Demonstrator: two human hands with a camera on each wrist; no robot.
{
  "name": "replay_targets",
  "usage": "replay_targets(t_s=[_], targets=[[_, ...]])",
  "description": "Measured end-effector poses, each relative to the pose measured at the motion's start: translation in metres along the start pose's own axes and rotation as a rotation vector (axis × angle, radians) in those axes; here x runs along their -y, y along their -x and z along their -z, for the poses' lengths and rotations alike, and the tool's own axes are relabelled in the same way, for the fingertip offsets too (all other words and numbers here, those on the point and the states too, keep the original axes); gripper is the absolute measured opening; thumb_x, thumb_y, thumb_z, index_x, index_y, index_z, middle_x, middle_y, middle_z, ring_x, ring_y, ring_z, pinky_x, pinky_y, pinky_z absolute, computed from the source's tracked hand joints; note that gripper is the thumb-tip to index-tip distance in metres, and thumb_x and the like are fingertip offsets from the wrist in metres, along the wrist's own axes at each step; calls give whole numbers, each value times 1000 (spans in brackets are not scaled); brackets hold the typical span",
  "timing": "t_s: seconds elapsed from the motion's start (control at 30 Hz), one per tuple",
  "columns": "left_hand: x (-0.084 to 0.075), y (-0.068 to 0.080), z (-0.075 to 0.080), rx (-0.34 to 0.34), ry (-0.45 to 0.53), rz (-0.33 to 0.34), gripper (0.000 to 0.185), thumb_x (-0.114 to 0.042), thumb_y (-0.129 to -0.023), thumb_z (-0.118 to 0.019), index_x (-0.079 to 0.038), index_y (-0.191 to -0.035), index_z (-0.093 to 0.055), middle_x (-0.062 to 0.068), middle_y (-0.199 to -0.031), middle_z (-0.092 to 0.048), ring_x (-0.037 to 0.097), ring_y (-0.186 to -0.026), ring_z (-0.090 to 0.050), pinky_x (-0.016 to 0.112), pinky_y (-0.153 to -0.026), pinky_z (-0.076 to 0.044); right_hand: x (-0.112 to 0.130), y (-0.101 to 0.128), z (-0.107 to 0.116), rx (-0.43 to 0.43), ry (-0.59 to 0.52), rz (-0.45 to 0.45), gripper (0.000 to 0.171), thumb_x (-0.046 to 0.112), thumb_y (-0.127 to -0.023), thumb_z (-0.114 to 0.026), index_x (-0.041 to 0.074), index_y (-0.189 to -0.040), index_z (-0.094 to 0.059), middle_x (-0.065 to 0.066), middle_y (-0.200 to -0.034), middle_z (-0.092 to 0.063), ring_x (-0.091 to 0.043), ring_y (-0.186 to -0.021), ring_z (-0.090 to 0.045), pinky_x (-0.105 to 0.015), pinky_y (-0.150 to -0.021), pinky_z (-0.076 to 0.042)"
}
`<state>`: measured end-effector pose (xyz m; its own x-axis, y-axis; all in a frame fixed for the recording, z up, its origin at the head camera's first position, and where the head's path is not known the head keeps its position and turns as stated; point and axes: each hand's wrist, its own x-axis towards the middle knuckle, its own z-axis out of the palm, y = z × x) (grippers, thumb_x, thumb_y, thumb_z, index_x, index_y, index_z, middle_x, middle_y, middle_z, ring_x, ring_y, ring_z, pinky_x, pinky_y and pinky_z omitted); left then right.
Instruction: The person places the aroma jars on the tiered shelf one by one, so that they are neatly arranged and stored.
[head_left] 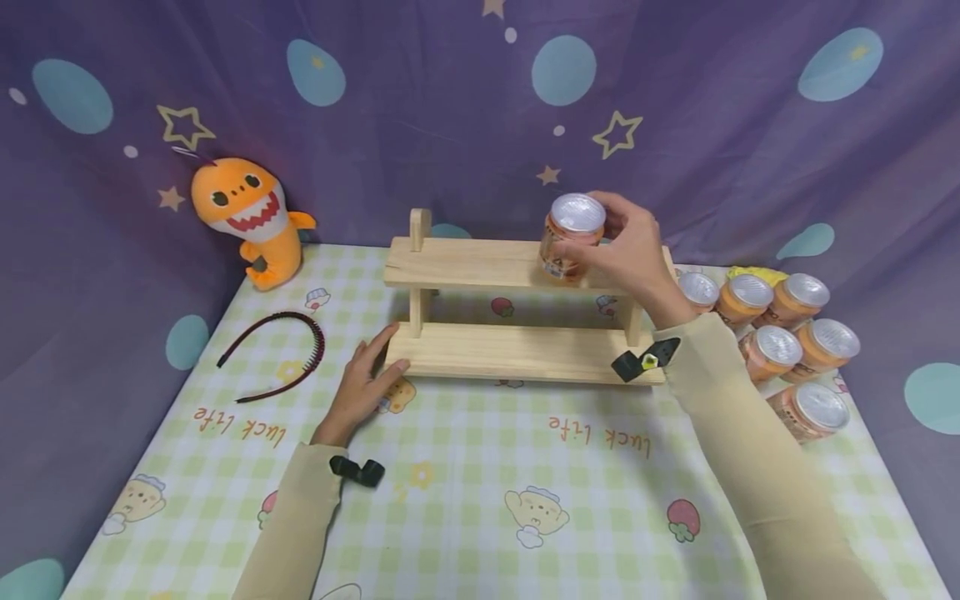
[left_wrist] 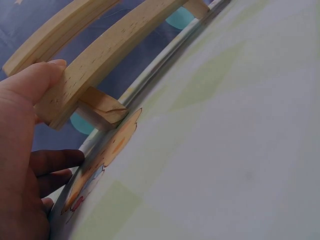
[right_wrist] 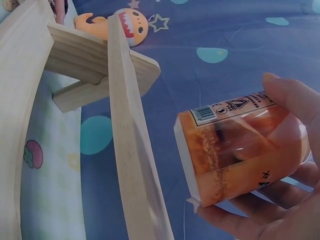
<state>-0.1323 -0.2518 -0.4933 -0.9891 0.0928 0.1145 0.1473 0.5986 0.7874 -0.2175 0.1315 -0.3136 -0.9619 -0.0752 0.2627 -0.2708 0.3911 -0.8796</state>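
Note:
My right hand (head_left: 626, 250) grips an orange-labelled can (head_left: 572, 237) with a silver lid, thumb on one side and fingers on the other. The can is held upright just above the upper board of a two-tier wooden shelf (head_left: 465, 260), toward its right part. A gap between the can's white base and the board shows in the right wrist view. At the left end of the lower board (head_left: 517, 350), my left hand (head_left: 363, 392) holds the corner between thumb and forefinger. Its other fingers (left_wrist: 57, 162) hang below the board, near the tablecloth.
Several similar cans (head_left: 776, 354) stand in a group on the right, with something yellow (head_left: 757, 273) behind them. A dark toothed headband (head_left: 318, 346) lies at left. An orange shark plush (head_left: 251, 221) leans against the purple curtain (head_left: 450, 100) at the back left.

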Motion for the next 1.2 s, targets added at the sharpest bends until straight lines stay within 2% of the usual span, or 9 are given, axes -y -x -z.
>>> replay_targets(t_s=[0.4,0.63,0.8,1.2], targets=[[0,-1,0,2,5,1,65,-32,-98,-64,-25,-156,-37,11,-162,-38,38,-151,-33,56,-129,-6,1,-11,-26,71,-86,23,64,19,-75,-87,9,-133,-61,-14,-125,-68,-10,-102,-67,-22,-88,-54],[-2,-1,0,7,-2,1,65,-33,-98,-64,-25,-156,-37,10,-162,-38,36,-151,-34,55,-130,-6,7,-15,-41,110,-77,32,67,22,-76,-88,11,-135,-60,-11,-127,-68,-17,-109,-67,-30,-93,-56],[-3,0,0,5,2,7,65,-33,-98,-64,-24,-156,-37,10,-162,-39,36,-151,-34,56,-130,-6,11,-20,-54,121,-71,35,68,22,-75,-89,10,-136,-60,-13,-128,-68,-23,-111,-68,-35,-96,-57],[-3,0,1,4,8,19,65,-33,-97,-64,-25,-156,-37,11,-161,-39,39,-151,-33,57,-129,-6,16,-26,-76,156,-79,64,67,25,-74,-89,11,-133,-61,-11,-124,-69,-22,-107,-69,-36,-92,-58]])
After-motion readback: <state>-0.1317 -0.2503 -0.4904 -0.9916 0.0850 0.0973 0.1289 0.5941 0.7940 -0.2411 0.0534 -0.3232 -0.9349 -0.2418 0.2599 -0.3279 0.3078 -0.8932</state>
